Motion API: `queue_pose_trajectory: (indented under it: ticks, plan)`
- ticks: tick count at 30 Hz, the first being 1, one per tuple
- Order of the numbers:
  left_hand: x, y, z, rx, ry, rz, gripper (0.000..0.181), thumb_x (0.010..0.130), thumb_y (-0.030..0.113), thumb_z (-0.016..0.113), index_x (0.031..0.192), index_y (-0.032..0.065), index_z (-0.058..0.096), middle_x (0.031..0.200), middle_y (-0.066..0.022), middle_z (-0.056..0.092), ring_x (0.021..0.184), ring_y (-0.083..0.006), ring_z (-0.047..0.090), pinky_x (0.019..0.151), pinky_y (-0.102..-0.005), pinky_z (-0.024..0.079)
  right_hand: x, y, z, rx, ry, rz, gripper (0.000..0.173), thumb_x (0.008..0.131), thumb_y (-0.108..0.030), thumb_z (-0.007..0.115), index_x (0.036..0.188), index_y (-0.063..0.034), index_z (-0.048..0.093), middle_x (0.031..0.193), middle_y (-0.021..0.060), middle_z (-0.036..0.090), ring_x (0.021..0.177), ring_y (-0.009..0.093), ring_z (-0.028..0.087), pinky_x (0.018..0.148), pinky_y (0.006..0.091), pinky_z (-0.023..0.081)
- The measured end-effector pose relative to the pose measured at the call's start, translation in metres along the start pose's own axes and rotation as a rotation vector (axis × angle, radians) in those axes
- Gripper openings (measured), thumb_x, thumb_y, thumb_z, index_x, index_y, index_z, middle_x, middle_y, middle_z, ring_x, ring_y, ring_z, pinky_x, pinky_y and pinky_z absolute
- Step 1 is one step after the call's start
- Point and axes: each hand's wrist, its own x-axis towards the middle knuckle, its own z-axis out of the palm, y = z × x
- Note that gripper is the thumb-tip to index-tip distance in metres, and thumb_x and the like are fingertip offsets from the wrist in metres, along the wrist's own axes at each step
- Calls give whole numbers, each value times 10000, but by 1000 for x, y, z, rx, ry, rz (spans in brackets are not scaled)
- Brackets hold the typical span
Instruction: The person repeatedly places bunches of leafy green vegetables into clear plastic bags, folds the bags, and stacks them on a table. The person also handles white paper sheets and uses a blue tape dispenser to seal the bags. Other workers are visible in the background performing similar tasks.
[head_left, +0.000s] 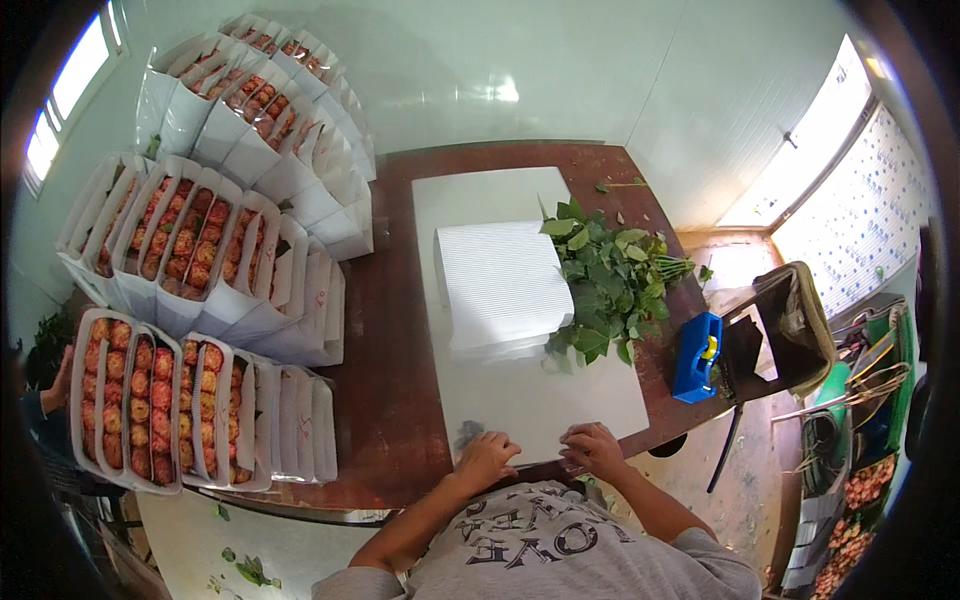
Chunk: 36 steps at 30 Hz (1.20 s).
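Observation:
My left hand (484, 459) rests at the near edge of a white board (510, 405) on a brown table (390, 420). Its fingers curl loosely and nothing shows in them. To its right, my right hand (594, 451) hovers at the same edge, empty, with fingers bent and slightly apart. Beyond both hands lies a bunch wrapped in white corrugated paper (502, 281). Green leaves (611, 277) spread from the wrap's right end, and cut stems (673, 266) point right. The paper hides the flower heads.
Wrapped rose bunches (187, 255) stand in stacked rows at the left. A blue tape dispenser (697, 358) with yellow tape sits at the table's right edge, near a dark bin-like container (787, 337). Another person's hand (58, 382) shows at far left. More flowers (870, 480) are lower right.

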Motion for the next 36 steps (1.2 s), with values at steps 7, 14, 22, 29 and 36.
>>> queue_pose_trajectory:
  ticks: [7,14,22,29,36]
  plan:
    - [-2,-12,14,-9,6,10,227,743,270,765,932,158,707,927,-35,617,960,-263,581,841,-398,435,10,32,9,13,-99,-85,129,766,-220,753,879,-183,701,909,-5,634,879,229,602,749,368,505]
    - [1,-10,15,-18,25,-63,150,817,268,692,863,129,726,858,-61,659,903,-286,601,804,-414,452,12,37,6,18,-172,-138,174,804,-274,717,926,-153,692,965,26,643,908,261,618,764,385,524]
    - [8,-8,2,-427,-7,-363,234,866,262,684,927,38,710,888,-128,681,847,-292,643,764,-370,503,14,49,0,-25,-267,-241,141,849,-243,669,898,-118,709,897,43,696,825,269,655,715,386,532]
    - [11,12,-17,-254,-59,-312,319,889,338,671,1057,68,697,1024,-117,667,948,-271,622,847,-363,493,30,50,5,85,-352,4,203,767,-305,725,820,-111,699,829,86,682,798,300,658,689,418,511]
    - [-7,2,14,-97,118,-234,240,875,278,633,991,73,682,978,-116,666,935,-336,611,811,-433,493,48,57,1,195,-548,48,238,824,-312,719,874,-80,737,696,94,681,609,237,627,615,344,496]
